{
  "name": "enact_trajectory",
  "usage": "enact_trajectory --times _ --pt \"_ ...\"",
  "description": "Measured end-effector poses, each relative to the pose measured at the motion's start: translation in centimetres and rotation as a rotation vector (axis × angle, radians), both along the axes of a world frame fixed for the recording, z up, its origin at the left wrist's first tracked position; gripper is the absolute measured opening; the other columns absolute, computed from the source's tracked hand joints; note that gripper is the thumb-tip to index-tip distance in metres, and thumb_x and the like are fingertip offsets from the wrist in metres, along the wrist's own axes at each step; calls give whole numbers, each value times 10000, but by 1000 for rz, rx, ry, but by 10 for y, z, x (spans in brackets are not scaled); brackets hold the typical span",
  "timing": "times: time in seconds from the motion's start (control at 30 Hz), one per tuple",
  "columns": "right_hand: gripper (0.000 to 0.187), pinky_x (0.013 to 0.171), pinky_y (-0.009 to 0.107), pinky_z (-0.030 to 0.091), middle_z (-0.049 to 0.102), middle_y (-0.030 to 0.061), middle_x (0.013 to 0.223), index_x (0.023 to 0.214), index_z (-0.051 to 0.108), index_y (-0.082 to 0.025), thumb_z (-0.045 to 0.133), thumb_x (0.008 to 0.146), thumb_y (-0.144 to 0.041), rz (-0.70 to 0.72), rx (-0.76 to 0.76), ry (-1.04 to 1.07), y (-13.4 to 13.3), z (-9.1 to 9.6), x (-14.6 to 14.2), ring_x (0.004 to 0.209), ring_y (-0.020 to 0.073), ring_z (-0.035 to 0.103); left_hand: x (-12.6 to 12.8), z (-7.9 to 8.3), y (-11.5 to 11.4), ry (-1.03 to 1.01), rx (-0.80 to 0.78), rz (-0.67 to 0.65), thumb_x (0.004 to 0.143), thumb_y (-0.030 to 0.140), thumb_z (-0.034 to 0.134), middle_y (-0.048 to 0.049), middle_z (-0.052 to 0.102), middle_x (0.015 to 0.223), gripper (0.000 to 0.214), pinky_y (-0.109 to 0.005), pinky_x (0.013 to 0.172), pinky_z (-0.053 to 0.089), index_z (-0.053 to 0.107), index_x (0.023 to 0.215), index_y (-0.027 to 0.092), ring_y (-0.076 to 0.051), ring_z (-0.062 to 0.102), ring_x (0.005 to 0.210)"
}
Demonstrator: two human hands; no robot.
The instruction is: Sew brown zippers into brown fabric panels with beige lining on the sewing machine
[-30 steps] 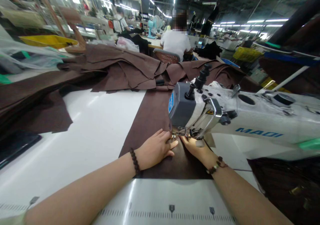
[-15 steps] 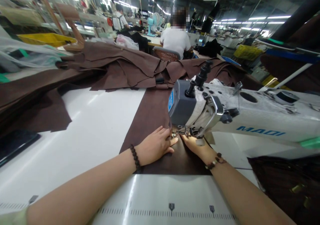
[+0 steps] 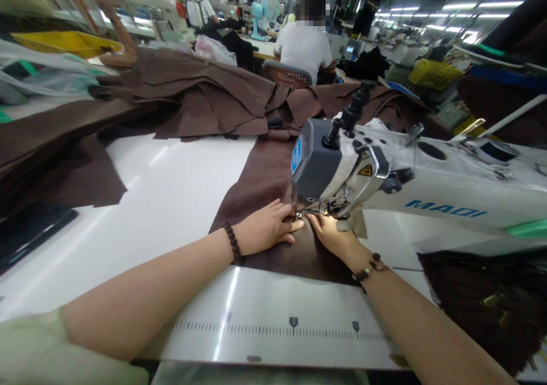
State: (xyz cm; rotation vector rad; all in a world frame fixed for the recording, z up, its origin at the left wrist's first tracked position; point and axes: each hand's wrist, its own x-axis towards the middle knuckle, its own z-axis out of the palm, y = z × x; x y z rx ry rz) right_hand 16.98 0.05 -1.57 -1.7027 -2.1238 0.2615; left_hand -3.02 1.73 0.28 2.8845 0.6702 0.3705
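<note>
A piece of dark brown fabric (image 3: pixel 256 180) lies under the needle area of a white and grey sewing machine (image 3: pixel 436 185). My left hand (image 3: pixel 267 227) rests on the fabric with its fingers spread, just left of the small metal presser foot (image 3: pixel 299 214). To the right of the foot, my right hand (image 3: pixel 333 234) has thumb and fingers together on the fabric, close under the machine head. The fingertips of both hands are near the foot. The needle itself is too small to make out, and the machine head partly hides the fabric beyond.
Brown fabric pieces (image 3: pixel 205 97) are heaped along the table's far side. A black phone (image 3: pixel 38 234) lies at the left. More dark cloth (image 3: pixel 474 311) sits at the lower right. Ahead, a person in a white top (image 3: pixel 303 49) sits with their back to me.
The view has tilted down, showing the table's front edge. The fabric's front edge has turned slightly and its left edge now bows. Both hands stay beside the presser foot.
</note>
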Motion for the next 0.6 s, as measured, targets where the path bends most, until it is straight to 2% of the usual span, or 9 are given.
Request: enact_trajectory --times 0.17,0.6 --pt "242 875 302 426 668 67 937 898 646 -171 425 871 -264 4 -39 18 -4 1 0 912 169 604 -1 -1 3 -17 -9 -24 888 352 489 -103 481 1121 300 -460 992 319 558 1150 224 -247 450 1074" --pt "253 895 313 410 671 57 949 891 652 -182 411 888 -259 6 -106 -58 -4 5 -3 923 168 607 -1 0 5 3 15 -62 897 345 475 -117 490 1134 305 -424 976 323 559 1156 207 -238 446 1072"
